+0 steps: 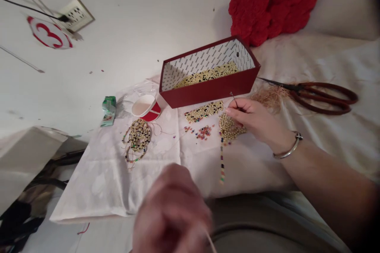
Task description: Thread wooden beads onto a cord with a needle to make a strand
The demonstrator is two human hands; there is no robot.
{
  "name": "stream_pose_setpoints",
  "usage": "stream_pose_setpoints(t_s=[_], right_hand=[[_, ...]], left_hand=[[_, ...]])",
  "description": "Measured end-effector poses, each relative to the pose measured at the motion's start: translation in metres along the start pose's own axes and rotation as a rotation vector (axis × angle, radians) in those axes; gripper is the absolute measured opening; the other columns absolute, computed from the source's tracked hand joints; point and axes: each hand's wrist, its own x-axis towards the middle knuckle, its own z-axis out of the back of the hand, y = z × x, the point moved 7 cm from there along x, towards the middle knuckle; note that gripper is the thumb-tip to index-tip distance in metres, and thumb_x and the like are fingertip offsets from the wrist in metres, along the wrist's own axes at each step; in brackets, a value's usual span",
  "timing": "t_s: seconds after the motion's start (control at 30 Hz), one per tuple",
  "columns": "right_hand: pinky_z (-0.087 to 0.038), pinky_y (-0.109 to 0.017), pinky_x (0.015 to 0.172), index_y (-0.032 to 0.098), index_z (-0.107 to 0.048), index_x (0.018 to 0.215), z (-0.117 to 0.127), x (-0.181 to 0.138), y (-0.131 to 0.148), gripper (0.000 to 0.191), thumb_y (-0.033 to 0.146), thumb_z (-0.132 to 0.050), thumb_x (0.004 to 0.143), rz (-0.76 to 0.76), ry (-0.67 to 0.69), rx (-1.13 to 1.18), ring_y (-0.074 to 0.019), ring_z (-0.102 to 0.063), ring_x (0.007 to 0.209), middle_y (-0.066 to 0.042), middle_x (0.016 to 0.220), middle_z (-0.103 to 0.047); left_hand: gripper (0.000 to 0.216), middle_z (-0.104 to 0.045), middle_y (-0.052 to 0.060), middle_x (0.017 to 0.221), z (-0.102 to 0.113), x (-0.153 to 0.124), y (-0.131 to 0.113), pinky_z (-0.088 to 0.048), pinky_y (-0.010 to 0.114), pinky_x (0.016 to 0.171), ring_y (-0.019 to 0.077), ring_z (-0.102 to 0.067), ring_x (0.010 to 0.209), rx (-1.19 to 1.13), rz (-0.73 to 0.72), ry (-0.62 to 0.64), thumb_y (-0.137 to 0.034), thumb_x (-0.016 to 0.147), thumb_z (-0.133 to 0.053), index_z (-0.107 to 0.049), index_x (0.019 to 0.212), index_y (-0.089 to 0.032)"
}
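Head view shows me a needle clamped in the fingertips of the right hand, near the beadwork on the cloth. I cannot tell how the blurred left hand's fingers stand. Beyond are the box and scissors.

We look through a single camera worn on the head, facing forward and down across the worktop. Nearest us is the left hand, large and blurred at the bottom edge; the right hand lies farther from us, to its upper right. Beyond both hands, our view reaches the wall, where an outlet slants, well left of the right hand.
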Motion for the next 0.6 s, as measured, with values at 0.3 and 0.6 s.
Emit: stream_pose_setpoints(t_s=[0.3,0.6], right_hand=[[-0.030,-0.029,0.052,0.023,-0.046,0.062,0.015,-0.031,0.008,0.032,0.044,-0.054,0.084,0.075,-0.074,-0.164,-0.0134,-0.038,0.055,0.004,0.057,-0.041],[-0.034,-0.028,0.048,0.023,-0.052,0.066,0.033,-0.078,-0.024,0.026,0.042,-0.052,0.084,0.010,-0.108,-0.394,-0.0156,-0.049,0.049,0.001,0.056,-0.055]], left_hand=[[0.014,-0.059,-0.001,0.071,0.071,0.056,0.048,-0.040,0.026,0.061,0.0146,-0.051,0.065,0.457,-0.085,-0.356,-0.035,0.081,-0.061,-0.060,0.080,-0.021],[0.018,-0.066,0.004,0.076,0.085,0.059,0.072,-0.043,0.031,0.063,0.0208,-0.059,0.067,0.781,-0.002,-0.372,-0.035,0.079,-0.058,-0.065,0.084,-0.020]])
